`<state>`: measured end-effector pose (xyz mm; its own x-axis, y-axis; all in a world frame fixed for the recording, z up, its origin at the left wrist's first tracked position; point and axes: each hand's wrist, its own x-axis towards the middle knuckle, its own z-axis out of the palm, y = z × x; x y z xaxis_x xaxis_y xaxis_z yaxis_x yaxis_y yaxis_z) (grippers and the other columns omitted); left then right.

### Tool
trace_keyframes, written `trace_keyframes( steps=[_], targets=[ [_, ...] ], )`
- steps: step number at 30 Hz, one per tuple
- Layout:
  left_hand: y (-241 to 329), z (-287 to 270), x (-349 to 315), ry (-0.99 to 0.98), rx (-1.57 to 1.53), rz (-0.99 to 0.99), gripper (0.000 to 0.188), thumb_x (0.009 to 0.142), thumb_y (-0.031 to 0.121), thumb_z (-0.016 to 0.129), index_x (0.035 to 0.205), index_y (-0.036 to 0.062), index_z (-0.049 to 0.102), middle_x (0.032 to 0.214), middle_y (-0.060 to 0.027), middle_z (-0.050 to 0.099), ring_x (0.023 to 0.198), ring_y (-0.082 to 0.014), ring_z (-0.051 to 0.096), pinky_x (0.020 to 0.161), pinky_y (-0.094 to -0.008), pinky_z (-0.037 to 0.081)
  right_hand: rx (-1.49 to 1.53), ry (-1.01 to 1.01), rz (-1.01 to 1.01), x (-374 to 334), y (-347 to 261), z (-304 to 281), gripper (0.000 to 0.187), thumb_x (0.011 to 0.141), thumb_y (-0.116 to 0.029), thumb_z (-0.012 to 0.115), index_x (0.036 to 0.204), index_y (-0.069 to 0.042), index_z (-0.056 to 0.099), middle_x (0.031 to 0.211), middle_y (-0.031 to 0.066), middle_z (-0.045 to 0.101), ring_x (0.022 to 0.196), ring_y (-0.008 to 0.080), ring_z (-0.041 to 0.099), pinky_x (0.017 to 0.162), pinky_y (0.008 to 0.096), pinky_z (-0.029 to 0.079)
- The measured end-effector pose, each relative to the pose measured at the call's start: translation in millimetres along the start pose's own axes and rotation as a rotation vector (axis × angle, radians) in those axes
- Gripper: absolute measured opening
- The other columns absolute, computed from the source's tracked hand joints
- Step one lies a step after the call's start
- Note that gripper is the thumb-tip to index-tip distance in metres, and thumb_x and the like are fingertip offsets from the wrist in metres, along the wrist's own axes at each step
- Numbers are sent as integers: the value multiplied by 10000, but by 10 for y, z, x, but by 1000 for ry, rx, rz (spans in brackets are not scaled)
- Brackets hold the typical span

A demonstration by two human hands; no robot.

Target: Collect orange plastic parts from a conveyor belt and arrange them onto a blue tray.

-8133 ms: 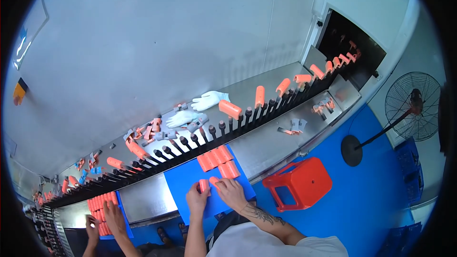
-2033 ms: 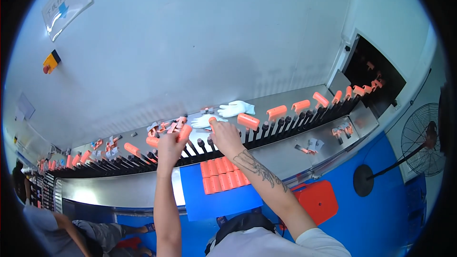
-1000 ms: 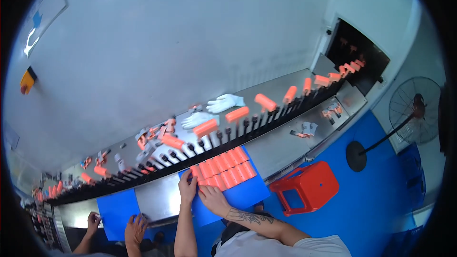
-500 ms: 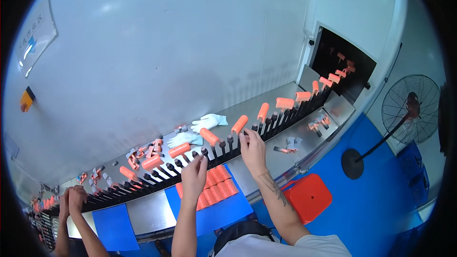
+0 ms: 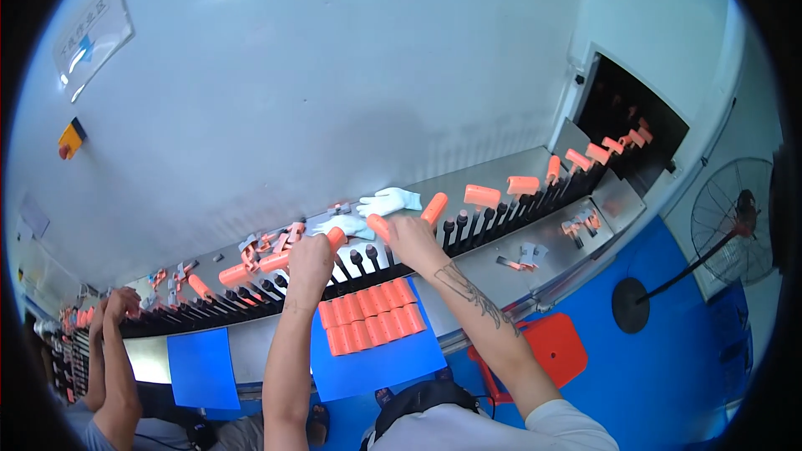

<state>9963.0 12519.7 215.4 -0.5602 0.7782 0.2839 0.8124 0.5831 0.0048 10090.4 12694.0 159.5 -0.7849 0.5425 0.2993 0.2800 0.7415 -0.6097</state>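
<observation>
My left hand (image 5: pixel 311 266) is closed around an orange half-round plastic piece (image 5: pixel 336 239), whose end shows above the fingers. Another such orange piece (image 5: pixel 378 227) sticks out from under the closed fingers of my right hand (image 5: pixel 411 240). Whether either piece still touches its post is hidden by the hands. Both hands are over a long row of black posts (image 5: pixel 357 259), some topped with orange pieces, such as the one (image 5: pixel 434 208) just beyond my right hand. Below them, orange pieces (image 5: pixel 368 305) lie in two rows on a blue sheet (image 5: pixel 376 372).
White gloves (image 5: pixel 393 200) and loose orange and grey scraps (image 5: pixel 266 244) lie behind the posts. The post row runs right into a dark wall opening (image 5: pixel 639 100). Another person's hands (image 5: pixel 117 305) are at the far left. A red stool (image 5: pixel 553 355) and fan (image 5: pixel 723 217) stand right.
My view has shifted. Both hands have moved left along the posts and closed on orange pieces. More of the laid-out rows shows now. The other person's arms have shifted slightly.
</observation>
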Motion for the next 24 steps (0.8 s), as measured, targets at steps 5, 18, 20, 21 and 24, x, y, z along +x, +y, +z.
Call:
trace_keyframes(
  steps=[5, 18, 20, 21, 24],
  targets=[
    [287, -31, -297, 316, 114, 106, 372, 776, -16, 665, 1148, -5, 648, 957, -139, 697, 898, -317, 668, 748, -423, 549, -78, 253, -216, -24, 63, 1, 265, 851, -222, 674, 742, 19, 696, 736, 211, 677, 713, 394, 686, 691, 490, 532],
    [384, 1457, -1796, 5, -745, -733, 415, 790, 184, 757, 1113, -68, 688, 942, -170, 740, 830, -257, 722, 758, -354, 570, 506, -270, 18, -1770, 649, 469, 368, 858, -182, 707, 1156, 29, 668, 938, 141, 714, 842, 244, 693, 756, 351, 556],
    [312, 1634, -1641, 14, -641, -693, 414, 782, 187, 757, 1107, -61, 692, 945, -181, 740, 837, -271, 726, 760, -362, 570, 469, -224, -121, -1924, 611, 802, 325, 845, -172, 680, 1109, 17, 674, 979, 158, 698, 866, 323, 690, 778, 380, 559],
    [281, 1688, -1556, 19, -536, -650, 414, 774, 191, 757, 1102, -53, 696, 949, -192, 740, 845, -285, 730, 762, -370, 570, 357, -149, -254, -1953, 562, 927, 271, 838, -150, 662, 1070, -9, 672, 993, 135, 677, 861, 305, 673, 770, 394, 554],
    [372, 1810, -1191, -55, -509, -576, 492, 729, 291, 787, 1106, -14, 703, 959, -196, 736, 881, -331, 724, 800, -400, 566, 52, -15, -499, -1944, 646, 1079, 205, 823, -127, 662, 1022, -81, 658, 1055, 83, 621, 868, 246, 615, 722, 373, 514]
  ],
)
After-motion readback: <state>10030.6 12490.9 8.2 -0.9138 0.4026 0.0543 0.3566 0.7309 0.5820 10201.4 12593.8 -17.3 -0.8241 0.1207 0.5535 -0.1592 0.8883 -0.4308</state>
